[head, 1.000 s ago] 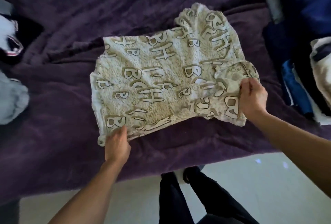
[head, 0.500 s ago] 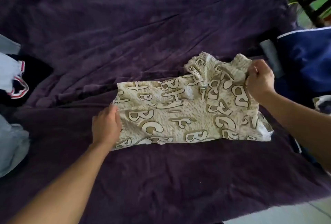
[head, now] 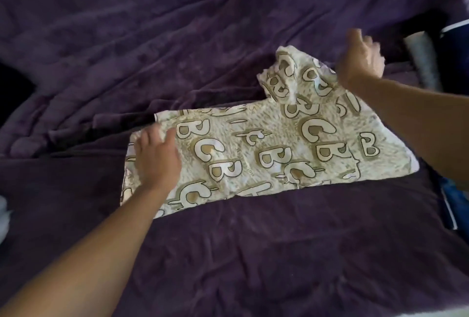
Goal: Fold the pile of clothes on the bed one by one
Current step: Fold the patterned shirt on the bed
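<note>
Since a second ago the letter-print shirt (head: 266, 154) has been doubled over lengthwise, and the right hand (head: 360, 63) has been carried to its far right corner. The shirt is laid on the purple blanket (head: 228, 253), with one bunched sleeve (head: 284, 73) raised at the back. The left hand (head: 157, 162) is pressed flat on the left end, fingers spread and forearm stretched forward. The right hand is blurred, so whether cloth is pinched cannot be told. A first fold is judged done; next, the sleeve needs to be tucked in and flattened.
</note>
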{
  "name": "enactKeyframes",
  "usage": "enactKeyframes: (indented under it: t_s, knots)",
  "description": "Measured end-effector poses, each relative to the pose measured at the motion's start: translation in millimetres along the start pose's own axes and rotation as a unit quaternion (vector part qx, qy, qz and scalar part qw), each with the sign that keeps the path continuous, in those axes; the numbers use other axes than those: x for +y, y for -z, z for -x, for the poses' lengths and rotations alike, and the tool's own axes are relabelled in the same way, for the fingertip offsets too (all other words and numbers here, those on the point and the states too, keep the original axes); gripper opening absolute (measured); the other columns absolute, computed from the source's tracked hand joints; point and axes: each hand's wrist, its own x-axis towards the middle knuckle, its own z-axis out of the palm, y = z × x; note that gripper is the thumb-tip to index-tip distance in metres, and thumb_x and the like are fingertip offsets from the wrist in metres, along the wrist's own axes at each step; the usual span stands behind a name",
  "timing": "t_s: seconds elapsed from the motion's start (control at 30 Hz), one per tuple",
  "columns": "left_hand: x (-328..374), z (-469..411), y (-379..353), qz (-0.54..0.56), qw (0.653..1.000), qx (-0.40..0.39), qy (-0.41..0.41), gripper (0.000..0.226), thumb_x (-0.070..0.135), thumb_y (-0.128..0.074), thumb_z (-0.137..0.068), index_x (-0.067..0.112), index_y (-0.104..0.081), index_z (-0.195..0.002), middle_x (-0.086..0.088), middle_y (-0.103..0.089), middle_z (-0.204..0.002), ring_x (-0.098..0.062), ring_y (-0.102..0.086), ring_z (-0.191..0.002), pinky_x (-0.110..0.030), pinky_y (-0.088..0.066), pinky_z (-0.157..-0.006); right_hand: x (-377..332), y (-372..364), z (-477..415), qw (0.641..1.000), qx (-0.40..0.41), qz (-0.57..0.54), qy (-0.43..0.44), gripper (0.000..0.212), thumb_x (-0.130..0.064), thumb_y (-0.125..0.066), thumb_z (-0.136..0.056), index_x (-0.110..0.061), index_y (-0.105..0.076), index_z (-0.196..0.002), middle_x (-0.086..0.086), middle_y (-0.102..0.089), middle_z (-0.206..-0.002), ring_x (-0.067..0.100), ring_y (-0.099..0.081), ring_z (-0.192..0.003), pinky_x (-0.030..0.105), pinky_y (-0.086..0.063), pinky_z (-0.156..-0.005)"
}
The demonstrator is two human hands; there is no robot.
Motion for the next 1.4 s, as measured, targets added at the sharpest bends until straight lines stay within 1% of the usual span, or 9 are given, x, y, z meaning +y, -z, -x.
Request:
enactKeyframes:
  t_s: [0.13, 0.2, 0.37, 0.5, 0.63, 0.8, 0.87, 1.17, 1.4]
  knots:
    - [37, 23, -33, -0.015, 0.989, -0.083, -0.121, 0.045, 0.014, -0.067, -0.082, 0.017, -0.057, -0.125, -0.019, -0.041, -0.142, -0.04, -0.038, -0.13, -0.055, -0.037, -0.102, 19, -52, 57, 0.958, -0.063, 0.067, 0.271, 0.048, -0.033, -0.048, -0.095, -0.026, -0.038, -0.142, 0.011, -0.031, -0.153, 0.034, -0.027, -0.14, 0.058, -0.028, -0.108]
    - [34, 22, -51, -0.023, 0.984, -0.146, -0.099, 0.053, 0.03, -0.062, -0.088, 0.025, -0.044, -0.138, -0.016, -0.024, -0.153, -0.04, -0.023, -0.14, -0.058, -0.028, -0.109, 52, -74, 76, 0.941, -0.128, 0.13, 0.286, 0.054, -0.046, -0.039, -0.096, -0.031, -0.028, -0.147, 0.008, -0.018, -0.159, 0.029, -0.011, -0.147, 0.056, -0.017, -0.114]
    - [16, 6, -73, -0.082, 0.963, -0.252, -0.05, 0.079, 0.052, -0.049, -0.091, 0.031, -0.001, -0.151, -0.013, 0.007, -0.16, -0.037, 0.001, -0.146, -0.058, -0.015, -0.116, 160, -88, 93, 0.958, -0.206, 0.173, 0.1, 0.067, -0.058, -0.036, -0.093, -0.036, -0.012, -0.152, -0.001, 0.003, -0.163, 0.021, 0.005, -0.149, 0.056, -0.011, -0.115]
    - [49, 6, -60, -0.062, 0.969, -0.224, -0.081, 0.071, 0.039, -0.052, -0.093, 0.029, -0.014, -0.151, -0.015, -0.001, -0.159, -0.039, -0.006, -0.145, -0.054, -0.017, -0.116, 184, -70, 99, 0.987, -0.143, 0.057, -0.052, 0.083, -0.069, -0.048, -0.081, -0.035, -0.013, -0.147, 0.005, -0.01, -0.161, 0.029, -0.01, -0.147, 0.062, -0.022, -0.107]
    - [102, 24, -64, -0.023, 0.962, -0.214, -0.17, 0.064, 0.034, -0.051, -0.094, 0.031, -0.018, -0.149, -0.013, -0.005, -0.159, -0.035, -0.008, -0.146, -0.053, -0.022, -0.115, 203, -66, 111, 0.953, -0.139, -0.07, -0.259, 0.105, -0.08, -0.056, -0.065, -0.026, -0.022, -0.148, 0.011, -0.037, -0.149, 0.036, -0.041, -0.131, 0.053, -0.039, -0.103]
    - [134, 52, -80, -0.012, 0.951, -0.259, -0.169, 0.059, 0.031, -0.049, -0.095, 0.028, -0.023, -0.148, -0.009, -0.005, -0.158, -0.032, -0.009, -0.145, -0.049, -0.029, -0.112, 198, -64, 126, 0.915, -0.167, -0.25, -0.269, 0.045, -0.047, -0.081, -0.067, -0.022, -0.064, -0.101, 0.005, -0.071, -0.102, 0.019, -0.067, -0.084, 0.03, -0.053, -0.068]
    - [131, 57, -73, -0.003, 0.953, -0.256, -0.163, 0.055, 0.029, -0.051, -0.094, 0.026, -0.031, -0.144, -0.01, -0.014, -0.157, -0.031, -0.018, -0.143, -0.047, -0.034, -0.108, 191, -43, 126, 0.915, -0.168, -0.278, -0.24, 0.032, -0.038, -0.083, -0.069, -0.024, -0.064, -0.09, -0.001, -0.071, -0.091, 0.015, -0.068, -0.078, 0.028, -0.054, -0.063]
    - [58, 70, -21, -0.001, 0.967, -0.251, 0.031, 0.046, 0.027, -0.05, -0.092, 0.019, -0.045, -0.137, -0.011, -0.037, -0.142, -0.03, -0.039, -0.126, -0.043, -0.041, -0.096, 19, 54, 152, 0.976, -0.115, -0.11, 0.151, 0.051, -0.035, -0.07, -0.078, -0.027, -0.055, -0.126, -0.002, -0.067, -0.1, 0.029, -0.065, -0.09, 0.032, -0.043, -0.068]
    - [9, 99, -6, 0.051, 0.958, -0.231, 0.163, 0.045, 0.021, -0.056, -0.09, 0.013, -0.049, -0.134, -0.014, -0.043, -0.138, -0.036, -0.042, -0.124, -0.047, -0.041, -0.098, -99, -18, 227, 0.876, -0.373, -0.038, 0.303, 0.067, -0.035, -0.063, -0.088, -0.027, -0.028, -0.145, 0.01, -0.05, -0.127, 0.032, -0.06, -0.106, 0.04, -0.051, -0.084]
